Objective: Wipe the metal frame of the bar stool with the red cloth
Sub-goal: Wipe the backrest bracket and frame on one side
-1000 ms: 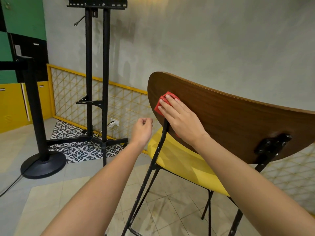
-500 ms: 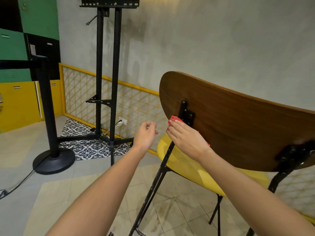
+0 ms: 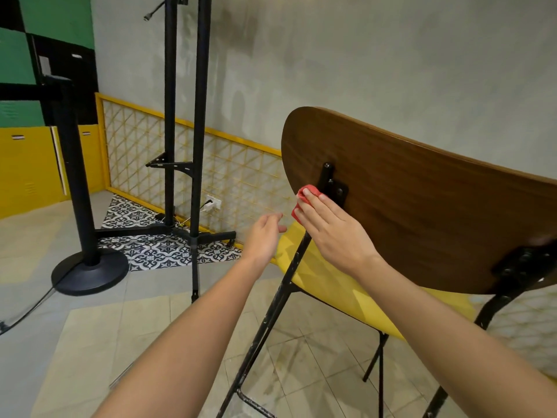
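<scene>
While our right hand [image 3: 330,229] presses red cloth [image 3: 313,189] flat-fingered on metal frame [image 3: 287,276], left hand [image 3: 263,236] hangs loose, empty: unsteadied bar stool [image 3: 422,212] may rock.

The person is reaching both bare arms forward. The right hand [image 3: 331,233] is laying its nearly straight fingers [image 3: 315,205] flat over the red cloth [image 3: 303,194], palm down. The left hand [image 3: 263,236] is hovering just beside it, loosely curled, holding nothing.
</scene>
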Tool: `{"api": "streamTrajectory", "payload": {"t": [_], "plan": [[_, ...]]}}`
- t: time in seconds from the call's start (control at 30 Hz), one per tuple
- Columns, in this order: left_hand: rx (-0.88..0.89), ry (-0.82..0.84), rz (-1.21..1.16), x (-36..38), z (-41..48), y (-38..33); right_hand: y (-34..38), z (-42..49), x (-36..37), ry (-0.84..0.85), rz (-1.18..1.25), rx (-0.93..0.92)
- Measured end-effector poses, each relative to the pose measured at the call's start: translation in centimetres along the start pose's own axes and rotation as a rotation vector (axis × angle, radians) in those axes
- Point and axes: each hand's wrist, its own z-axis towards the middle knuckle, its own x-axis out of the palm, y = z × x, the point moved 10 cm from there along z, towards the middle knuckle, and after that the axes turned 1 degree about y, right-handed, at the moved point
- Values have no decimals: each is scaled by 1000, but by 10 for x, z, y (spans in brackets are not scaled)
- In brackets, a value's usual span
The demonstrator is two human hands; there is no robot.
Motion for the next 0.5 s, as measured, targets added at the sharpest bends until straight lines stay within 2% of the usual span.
{"api": "streamTrajectory", "payload": {"t": [0.13,0.2,0.3,0.5], "plan": [[-10,15,18,5,1,8,19,-1,5,67,-30,-114],[-7,16,21,5,1,8,11,0,1,64,-15,-50],[2,13,22,4,3,9,-4,1,-6,-24,1,82],[-15,-10,57,-1,6,19,34,-10,17,17,32,-8]]}}
